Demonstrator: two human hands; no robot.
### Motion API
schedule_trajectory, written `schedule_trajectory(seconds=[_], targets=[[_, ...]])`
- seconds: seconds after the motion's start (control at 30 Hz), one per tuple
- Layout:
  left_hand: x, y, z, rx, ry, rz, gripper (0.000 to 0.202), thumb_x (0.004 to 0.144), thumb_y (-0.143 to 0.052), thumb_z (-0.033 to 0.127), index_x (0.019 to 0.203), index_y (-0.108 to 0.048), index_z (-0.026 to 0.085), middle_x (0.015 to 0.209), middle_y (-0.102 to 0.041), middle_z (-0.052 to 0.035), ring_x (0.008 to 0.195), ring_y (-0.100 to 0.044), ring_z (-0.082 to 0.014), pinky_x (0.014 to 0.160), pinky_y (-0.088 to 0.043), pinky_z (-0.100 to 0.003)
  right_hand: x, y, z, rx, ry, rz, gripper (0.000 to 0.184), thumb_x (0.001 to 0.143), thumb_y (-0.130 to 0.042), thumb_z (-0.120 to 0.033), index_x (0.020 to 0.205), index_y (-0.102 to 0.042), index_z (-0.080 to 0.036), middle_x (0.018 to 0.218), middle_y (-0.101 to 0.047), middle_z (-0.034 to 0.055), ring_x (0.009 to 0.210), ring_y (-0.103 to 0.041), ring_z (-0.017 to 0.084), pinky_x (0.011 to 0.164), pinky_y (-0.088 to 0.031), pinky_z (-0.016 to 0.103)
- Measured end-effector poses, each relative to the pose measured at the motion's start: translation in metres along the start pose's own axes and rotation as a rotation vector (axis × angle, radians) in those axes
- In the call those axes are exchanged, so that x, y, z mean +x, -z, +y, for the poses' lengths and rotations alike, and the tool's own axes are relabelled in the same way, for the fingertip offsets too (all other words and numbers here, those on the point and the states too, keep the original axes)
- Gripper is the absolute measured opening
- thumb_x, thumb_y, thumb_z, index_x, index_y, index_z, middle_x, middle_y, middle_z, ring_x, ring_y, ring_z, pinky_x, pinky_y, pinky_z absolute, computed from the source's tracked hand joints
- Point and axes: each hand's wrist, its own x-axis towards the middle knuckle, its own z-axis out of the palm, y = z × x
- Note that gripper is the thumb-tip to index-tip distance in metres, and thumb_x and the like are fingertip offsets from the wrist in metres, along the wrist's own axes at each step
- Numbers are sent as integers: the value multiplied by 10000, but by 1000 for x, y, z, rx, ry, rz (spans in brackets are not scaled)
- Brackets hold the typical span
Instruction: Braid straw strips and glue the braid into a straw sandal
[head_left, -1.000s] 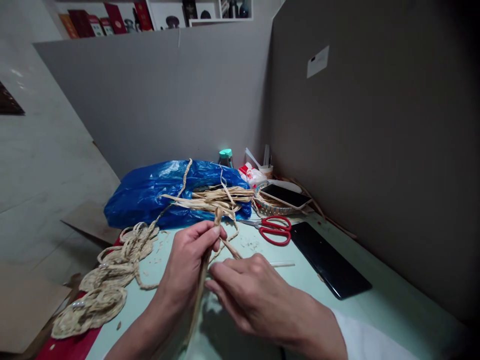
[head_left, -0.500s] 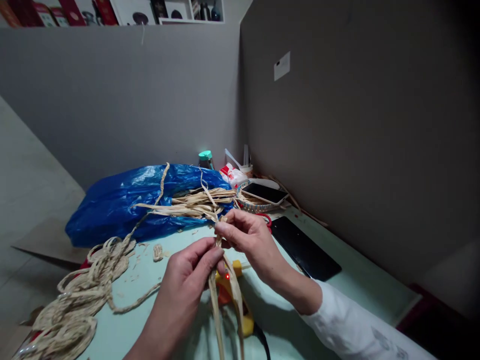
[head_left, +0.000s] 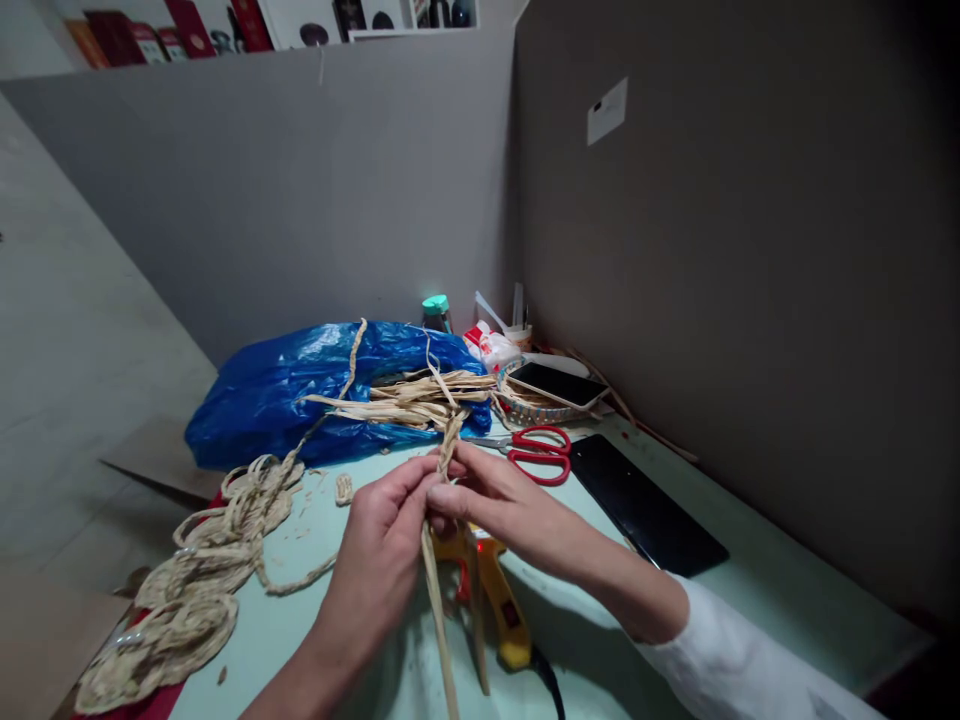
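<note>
A pale straw braid (head_left: pixel 449 440) rises between my two hands, its plaited end pointing up toward a blue plastic bag. My left hand (head_left: pixel 391 510) pinches it from the left side. From the right, my right hand (head_left: pixel 487 488) grips the same braid, thumb laid across the front. Loose unbraided strands (head_left: pixel 439 610) hang down below my fingers. Behind them a yellow glue gun (head_left: pixel 504 610) lies on the table, partly hidden by my hands. Just beyond my right hand lie red-handled scissors (head_left: pixel 541 455).
The blue plastic bag (head_left: pixel 281 375) holds dry straw strips (head_left: pixel 420 398). Coiled braided rope (head_left: pixel 214 560) lies at left. A black tablet-like slab (head_left: pixel 649 505) is at right; a phone (head_left: pixel 559 383) rests on a woven basket (head_left: pixel 517 408). Grey walls (head_left: pixel 375 180) stand behind the table.
My right hand has moved down the braid, closer to my left hand, and more plaited length shows above the fingers. The view has shifted left, and the scissors are now uncovered.
</note>
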Motion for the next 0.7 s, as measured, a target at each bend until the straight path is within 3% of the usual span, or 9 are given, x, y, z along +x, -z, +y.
schedule_trajectory(seconds=[0.17, 0.3, 0.4, 0.53, 0.7], targets=[[3, 10, 1, -45, -6, -31, 287, 909, -502, 353, 1163, -483, 219, 680, -578, 37, 702, -573, -163, 687, -440, -257, -2, -4, -1, -219, 37, 34, 202, 970, -462, -323, 817, -524, -206, 776, -541, -20, 710, -483, 117, 626, -383, 223], [3, 19, 6, 57, -19, -107, 322, 915, -472, 360, 1203, -425, 226, 771, -659, 4, 750, -617, -182, 689, -444, -274, 0, -2, 2, -241, 105, 42, 272, 951, -484, -297, 707, -526, -183, 711, -511, -20, 695, -465, 120, 644, -363, 233], [3, 22, 10, 342, -107, -51, 238, 915, -477, 343, 1122, -515, 229, 742, -685, 8, 674, -614, -171, 643, -421, -265, 0, -1, 6, -209, 129, 109, 279, 930, -512, -290, 679, -553, -175, 666, -498, -25, 660, -452, 118, 632, -349, 241], [0, 20, 8, 727, -368, 100, 174, 921, -481, 273, 843, -627, 220, 651, -668, 16, 552, -586, -142, 572, -377, -249, 0, -4, 9, -234, 131, 236, 379, 909, -542, -316, 558, -506, -179, 538, -428, -46, 549, -390, 103, 557, -300, 247], [-9, 12, 3, 1023, -698, 227, 229, 913, -479, 179, 724, -606, 194, 568, -593, 9, 486, -548, -133, 530, -338, -259, 1, -6, 11, -122, 138, 260, 313, 894, -540, -280, 620, -645, -172, 620, -592, -11, 546, -490, 110, 550, -355, 241]])
